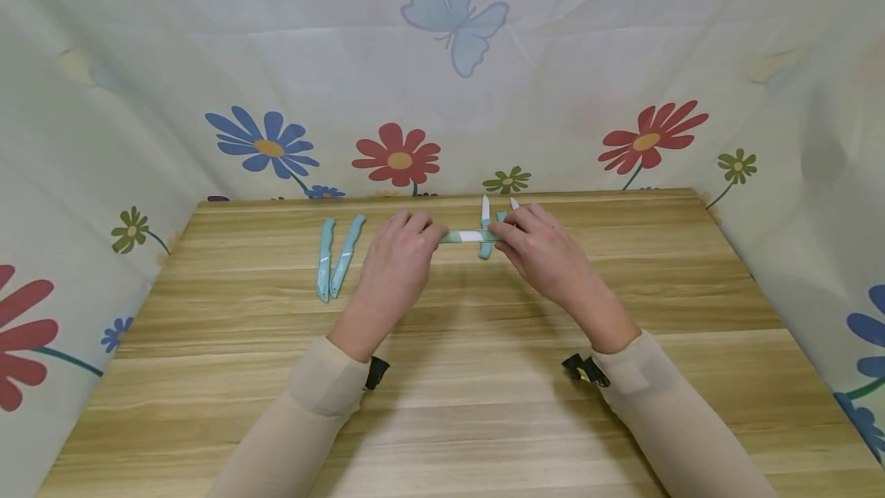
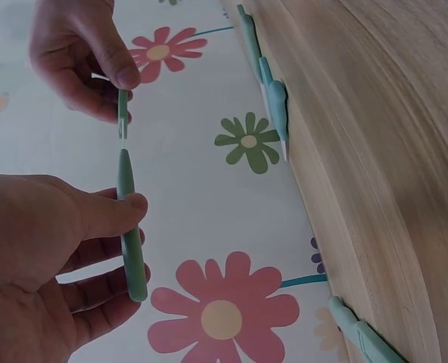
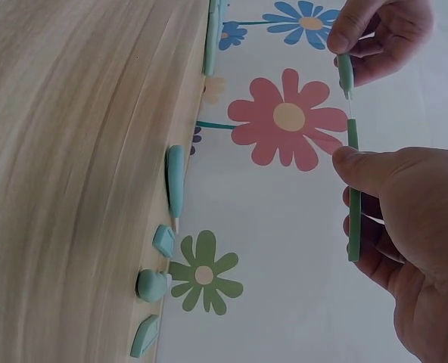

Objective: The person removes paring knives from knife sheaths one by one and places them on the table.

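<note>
Between the two hands, above the table, a small knife (image 1: 471, 237) is held level, its white blade partly showing. My left hand (image 1: 399, 256) grips its green handle (image 2: 128, 227), thumb on one side and fingers on the other. My right hand (image 1: 553, 256) pinches the green sheath (image 3: 353, 204) at the blade end; the blade's tip side is within or behind it. Beyond the hands lies an unsheathed knife (image 1: 485, 207) with a white blade. Another blade (image 1: 514, 204) shows behind the right hand, which hides part of it.
Two sheathed light-blue knives (image 1: 325, 260) lie side by side on the left of the wooden table (image 1: 470, 406). Loose sheaths (image 3: 163, 240) lie among the bare knives on the right. A flower-printed curtain (image 1: 311, 60) stands behind the table's far edge.
</note>
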A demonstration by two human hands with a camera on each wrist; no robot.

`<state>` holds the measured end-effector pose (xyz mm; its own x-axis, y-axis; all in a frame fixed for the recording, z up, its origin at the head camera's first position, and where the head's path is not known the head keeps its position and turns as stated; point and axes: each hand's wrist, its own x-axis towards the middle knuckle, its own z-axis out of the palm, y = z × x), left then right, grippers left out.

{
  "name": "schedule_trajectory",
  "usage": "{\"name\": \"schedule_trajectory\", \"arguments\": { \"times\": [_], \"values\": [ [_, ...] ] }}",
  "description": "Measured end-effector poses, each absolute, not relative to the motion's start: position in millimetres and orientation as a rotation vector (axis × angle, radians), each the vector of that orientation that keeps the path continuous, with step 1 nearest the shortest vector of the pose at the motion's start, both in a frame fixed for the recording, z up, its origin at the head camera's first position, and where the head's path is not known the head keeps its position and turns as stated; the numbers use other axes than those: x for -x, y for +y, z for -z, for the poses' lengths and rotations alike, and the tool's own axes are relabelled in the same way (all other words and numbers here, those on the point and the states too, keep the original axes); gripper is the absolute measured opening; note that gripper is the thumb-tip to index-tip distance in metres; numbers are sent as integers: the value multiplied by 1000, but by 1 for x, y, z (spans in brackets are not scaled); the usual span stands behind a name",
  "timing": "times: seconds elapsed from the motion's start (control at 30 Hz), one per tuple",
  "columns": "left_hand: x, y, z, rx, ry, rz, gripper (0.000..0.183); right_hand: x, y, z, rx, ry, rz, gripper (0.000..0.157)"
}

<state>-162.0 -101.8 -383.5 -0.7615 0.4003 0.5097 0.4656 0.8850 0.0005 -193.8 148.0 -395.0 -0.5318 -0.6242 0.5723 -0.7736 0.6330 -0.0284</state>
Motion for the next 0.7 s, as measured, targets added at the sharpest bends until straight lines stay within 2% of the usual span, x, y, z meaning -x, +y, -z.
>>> {"name": "schedule_trajectory", "arguments": {
  "times": [0.7],
  "values": [
    [163,-104,382,614,-2556,180,20,194,150,391,-1084,-2359,-391,30]
  ]
}}
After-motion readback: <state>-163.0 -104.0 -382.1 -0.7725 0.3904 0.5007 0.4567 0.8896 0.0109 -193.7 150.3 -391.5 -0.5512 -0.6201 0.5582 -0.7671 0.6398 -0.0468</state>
